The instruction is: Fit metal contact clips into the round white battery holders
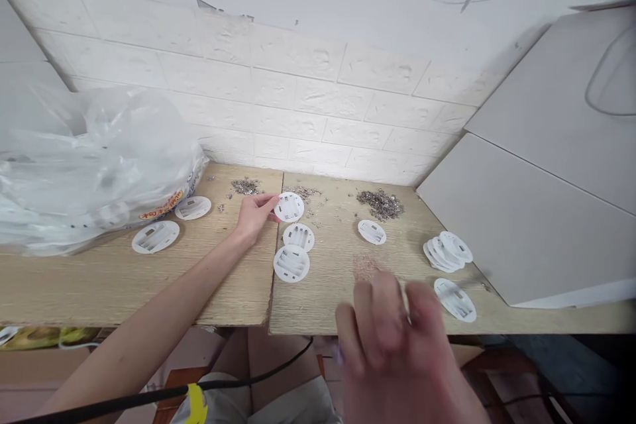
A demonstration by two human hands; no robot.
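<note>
Through the head camera I have the left hand [254, 217] pinching a white disc [289, 207] by its left edge, thumb against fingers, above the bench [313, 308]. The right hand [397, 338] is raised and blurred, fingers curled; I cannot tell whether it grips anything. Just nearer me than the pinched piece, two overlapping discs [291, 264] lie between the hands. Beyond the right hand I see a single disc [372, 232] and, farther on, a heap of metal bits [380, 205]; to its right lies a stack of discs [447, 253]. Left of the left hand sits a clear plastic bag [99, 172]; its orange and blue printing [161, 206] is too creased for me to read.
</note>
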